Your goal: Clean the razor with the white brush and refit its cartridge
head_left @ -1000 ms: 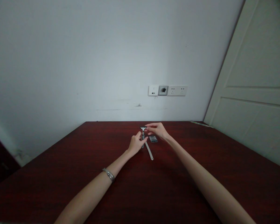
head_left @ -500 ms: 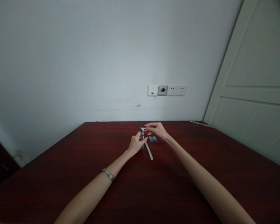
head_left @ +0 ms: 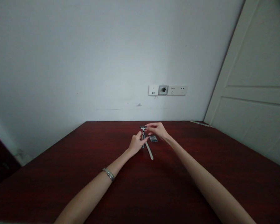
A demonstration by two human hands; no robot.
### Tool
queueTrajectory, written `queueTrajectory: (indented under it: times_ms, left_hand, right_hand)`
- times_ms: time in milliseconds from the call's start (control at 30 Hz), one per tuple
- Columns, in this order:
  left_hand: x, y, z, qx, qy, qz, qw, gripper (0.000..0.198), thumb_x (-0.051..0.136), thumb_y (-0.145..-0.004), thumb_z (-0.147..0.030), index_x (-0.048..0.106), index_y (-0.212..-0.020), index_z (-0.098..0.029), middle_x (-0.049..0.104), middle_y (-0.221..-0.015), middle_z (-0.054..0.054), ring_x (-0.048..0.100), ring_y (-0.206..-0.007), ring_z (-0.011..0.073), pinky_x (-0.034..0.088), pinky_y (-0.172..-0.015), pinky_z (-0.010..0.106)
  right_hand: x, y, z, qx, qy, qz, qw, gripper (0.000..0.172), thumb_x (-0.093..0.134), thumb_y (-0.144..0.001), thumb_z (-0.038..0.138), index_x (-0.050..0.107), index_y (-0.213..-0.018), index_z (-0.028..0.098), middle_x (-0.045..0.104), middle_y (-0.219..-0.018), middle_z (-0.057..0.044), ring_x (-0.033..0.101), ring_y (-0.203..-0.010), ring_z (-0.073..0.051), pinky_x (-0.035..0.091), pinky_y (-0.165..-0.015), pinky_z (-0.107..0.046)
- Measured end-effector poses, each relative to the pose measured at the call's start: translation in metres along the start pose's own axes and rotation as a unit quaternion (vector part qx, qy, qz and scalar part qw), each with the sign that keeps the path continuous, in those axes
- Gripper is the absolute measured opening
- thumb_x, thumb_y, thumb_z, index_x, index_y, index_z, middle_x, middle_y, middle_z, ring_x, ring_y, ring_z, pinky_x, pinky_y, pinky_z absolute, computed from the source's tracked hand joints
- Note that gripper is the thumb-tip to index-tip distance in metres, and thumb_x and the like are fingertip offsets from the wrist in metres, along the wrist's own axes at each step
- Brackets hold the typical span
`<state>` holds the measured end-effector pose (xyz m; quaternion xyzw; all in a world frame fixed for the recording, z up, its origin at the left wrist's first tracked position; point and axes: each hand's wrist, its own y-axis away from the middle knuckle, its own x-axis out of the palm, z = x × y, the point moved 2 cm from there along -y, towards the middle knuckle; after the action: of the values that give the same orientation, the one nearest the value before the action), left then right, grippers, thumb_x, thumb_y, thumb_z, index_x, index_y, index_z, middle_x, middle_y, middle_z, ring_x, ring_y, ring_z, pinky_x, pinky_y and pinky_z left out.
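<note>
A razor (head_left: 143,132) stands upright, its head at the top and its handle held between the thumb and fingers of my left hand (head_left: 135,143). Pinched at the right end of the razor's head are the fingertips of my right hand (head_left: 156,129). Beneath that hand lies a small clear plastic case (head_left: 153,139) on the table. A pale, thin strip-like handle with a hole at its near end (head_left: 149,151) rests on the wood just right of the razor; my left thumb partly covers its far end.
The dark red wooden table (head_left: 121,193) reaches back to a white wall. Sockets and switch plates (head_left: 177,90) sit low on the wall. A pale panelled door (head_left: 254,93) stands at the right, with a flat strip (head_left: 200,123) at the table's back right edge.
Almost nothing differs. Both hands keep their hold on the razor, and the whole view has shifted very slightly.
</note>
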<state>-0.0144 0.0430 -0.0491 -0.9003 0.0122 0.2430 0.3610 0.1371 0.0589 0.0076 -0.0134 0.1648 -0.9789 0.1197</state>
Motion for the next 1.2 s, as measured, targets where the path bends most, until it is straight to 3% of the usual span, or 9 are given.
queueTrajectory:
  times_ms: [667,1200]
  left_hand:
    - [-0.0037,-0.0014,-0.0068,0.001,-0.024,0.003,1.000,0.024,0.057,-0.077,-0.039,0.055,-0.077,-0.015,0.042,-0.050,-0.007,0.034,-0.045,0.0059,0.024,-0.046,0.018]
    - [-0.0022,-0.0023,-0.0082,-0.008,0.021,0.012,1.000,0.030,0.056,-0.079,-0.038,0.061,-0.096,-0.014,0.054,-0.057,-0.003,0.046,-0.048,0.0082,0.034,-0.048,0.018]
  right_hand:
    - [-0.0018,0.0008,-0.0001,-0.016,0.021,0.015,1.000,0.029,0.072,-0.061,0.034,0.072,-0.083,0.014,0.069,-0.072,-0.004,0.065,-0.071,-0.016,0.055,-0.056,-0.023]
    - [-0.0012,0.0036,0.0056,-0.051,0.052,0.032,0.997,0.028,0.068,-0.066,0.038,0.072,-0.081,0.015,0.068,-0.070,-0.003,0.064,-0.069,-0.016,0.055,-0.059,-0.025]
